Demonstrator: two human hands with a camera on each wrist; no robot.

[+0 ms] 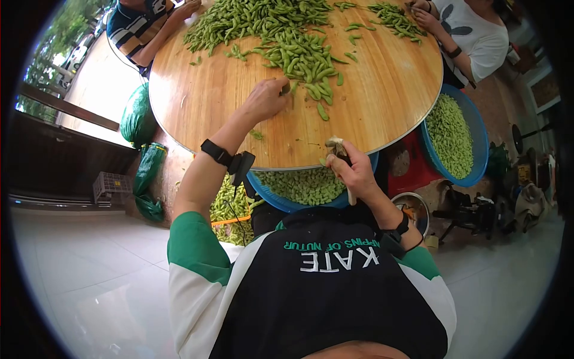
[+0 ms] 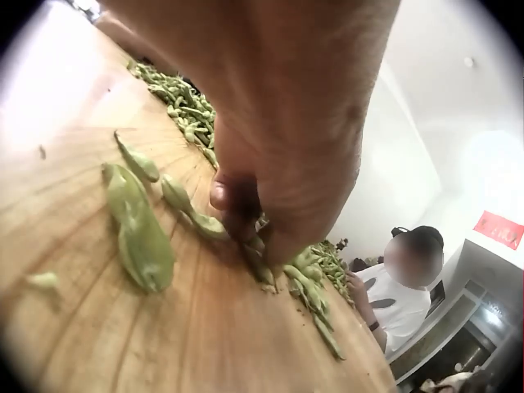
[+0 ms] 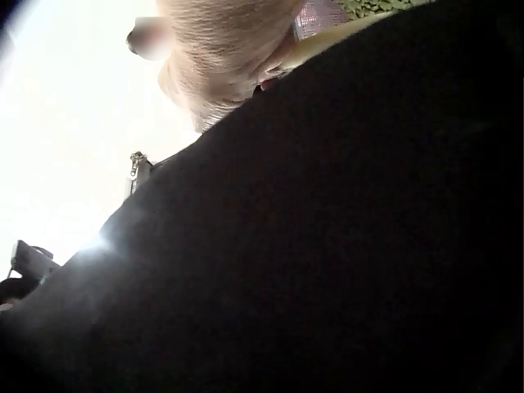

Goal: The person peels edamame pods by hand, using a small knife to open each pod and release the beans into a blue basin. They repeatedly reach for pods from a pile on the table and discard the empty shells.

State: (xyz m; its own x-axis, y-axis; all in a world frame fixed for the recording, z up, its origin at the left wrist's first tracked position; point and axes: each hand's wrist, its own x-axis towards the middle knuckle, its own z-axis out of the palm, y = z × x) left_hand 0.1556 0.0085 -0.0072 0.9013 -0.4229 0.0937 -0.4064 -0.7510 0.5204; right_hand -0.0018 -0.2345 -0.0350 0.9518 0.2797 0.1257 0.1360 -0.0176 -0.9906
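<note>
Green bean pods [image 1: 305, 60] lie heaped on the round wooden table [image 1: 203, 102], with a few strays near its front. At the pile's near edge my left hand [image 1: 266, 100] has its fingers bent down at the wood; in the left wrist view the left hand [image 2: 278, 123] pinches a green pod [image 2: 257, 260] among loose pods [image 2: 139, 233]. By the table's front rim my right hand [image 1: 356, 173] curls round a pale, handle-like object [image 1: 351, 196], its type unclear. A dark surface covers most of the right wrist view, leaving part of the right hand [image 3: 225, 57] showing.
Under the table's front edge stands a blue basin [image 1: 269, 196] of shelled beans, and another blue basin [image 1: 483, 146] is at the right. Two people [image 1: 140, 33] [image 1: 472, 39] work at the far sides. Green bags [image 1: 136, 116] stand left.
</note>
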